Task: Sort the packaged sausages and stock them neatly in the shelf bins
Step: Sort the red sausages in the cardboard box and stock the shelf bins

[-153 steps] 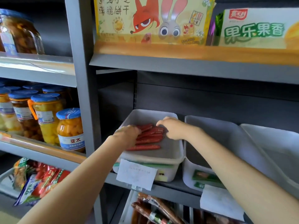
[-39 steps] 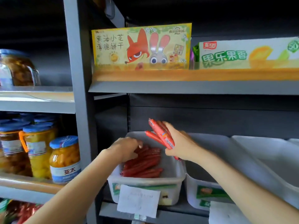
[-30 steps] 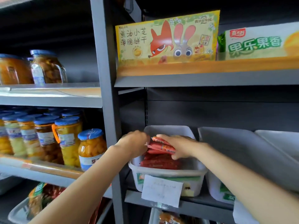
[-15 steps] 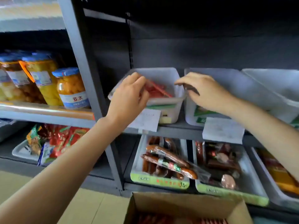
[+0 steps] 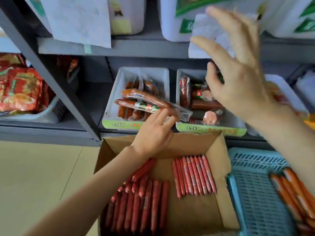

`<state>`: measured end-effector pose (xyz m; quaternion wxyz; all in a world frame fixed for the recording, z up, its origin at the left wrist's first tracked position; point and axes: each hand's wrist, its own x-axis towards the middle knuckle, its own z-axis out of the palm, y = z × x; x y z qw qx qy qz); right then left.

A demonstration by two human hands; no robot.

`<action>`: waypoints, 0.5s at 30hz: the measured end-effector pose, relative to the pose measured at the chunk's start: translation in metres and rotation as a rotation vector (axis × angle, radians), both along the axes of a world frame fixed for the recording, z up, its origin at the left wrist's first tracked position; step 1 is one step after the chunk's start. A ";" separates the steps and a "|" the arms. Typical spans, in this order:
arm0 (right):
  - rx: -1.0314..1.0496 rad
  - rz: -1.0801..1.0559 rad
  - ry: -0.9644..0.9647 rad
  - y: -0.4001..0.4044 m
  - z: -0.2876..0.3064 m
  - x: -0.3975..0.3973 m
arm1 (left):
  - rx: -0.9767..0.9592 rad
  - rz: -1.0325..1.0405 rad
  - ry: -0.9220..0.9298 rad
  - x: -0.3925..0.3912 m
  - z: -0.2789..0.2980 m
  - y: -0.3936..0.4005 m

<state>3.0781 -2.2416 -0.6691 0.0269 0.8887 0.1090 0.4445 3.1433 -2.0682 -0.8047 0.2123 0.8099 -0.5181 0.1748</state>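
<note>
Head view, looking down over both forearms at a low shelf. Left hand (image 5: 154, 133) reaching forward above the cardboard box (image 5: 219, 169), fingers straight and loosely spread, tips right at the near end of a clear-wrapped sausage pack (image 5: 146, 102), gripping nothing. Right hand (image 5: 238, 79) raised higher, blurred, fingers splayed wide, palm down in front of the shelf edge, holding nothing.

Cardboard box on the floor, flaps up, holding two groups of thin red sausage sticks (image 5: 194, 177): one neat row toward the right, one larger, looser batch (image 5: 141, 200) at lower left, partly under the left forearm. Blue slatted basket (image 5: 255, 193) just right of the box, with orange-red sausages (image 5: 293, 193) along its right side. White bin (image 5: 110, 106) on the lower shelf, green label strip on its front, filled with brown vacuum-packed sausages, the clear-wrapped pack lying across the top. Second white bin (image 5: 211, 129) just beside it on the right, holding darker sausage packs and round sliced ends, partly hidden by the right hand. White bins (image 5: 170, 23) on the shelf above, only the fronts visible, paper tags (image 5: 80, 21) hanging from the shelf lip. Red snack bags (image 5: 18, 89) in a tray on the neighbouring bay at left.

Grey metal shelving (image 5: 56, 86), slanted upright between the bays. Pale yellowish floor (image 5: 42, 176) below.
</note>
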 end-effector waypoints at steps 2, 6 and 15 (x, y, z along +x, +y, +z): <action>-0.045 -0.036 -0.043 -0.002 0.004 0.005 | 0.000 0.040 -0.074 0.005 0.004 0.000; -0.113 -0.074 -0.053 0.003 0.018 0.037 | -0.188 0.155 -0.200 0.020 0.052 -0.005; 0.140 -0.076 -0.012 0.016 0.009 0.039 | -0.226 0.288 -0.253 0.030 0.112 -0.006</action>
